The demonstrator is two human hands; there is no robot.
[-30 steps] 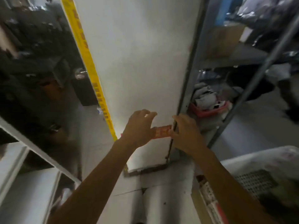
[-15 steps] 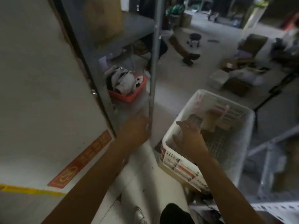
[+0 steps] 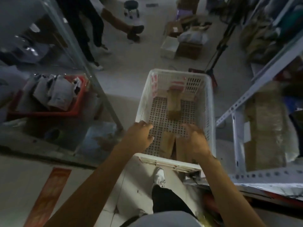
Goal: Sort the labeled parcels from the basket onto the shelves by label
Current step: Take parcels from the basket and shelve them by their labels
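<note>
A white perforated plastic basket point(image 3: 209, 102) stands on the floor in front of me. Brown cardboard parcels lie inside: two point(image 3: 167, 144) side by side at the near end, one long one point(image 3: 174, 102) in the middle, and a flat parcel with a red-striped label point(image 3: 177, 84) at the far end. My left hand point(image 3: 139, 135) hovers over the basket's near left corner, fingers loosely curled, holding nothing. Above the near parcels, my right hand point(image 3: 195, 138) has its fingers spread and bent downward, also holding nothing.
A metal shelf frame point(image 3: 98, 86) stands left, with a red basket point(image 3: 49, 113) of grey mailer bags on its low level. A white shelf unit point(image 3: 236, 145) with cardboard boxes stands right. Another person's legs point(image 3: 91, 38), a stool and loose boxes lie beyond. My own foot point(image 3: 159, 176) is below the basket.
My view swung from the white pillar and its orange label down to the basket. Both hands left the pillar and now hover over the basket's near end.
</note>
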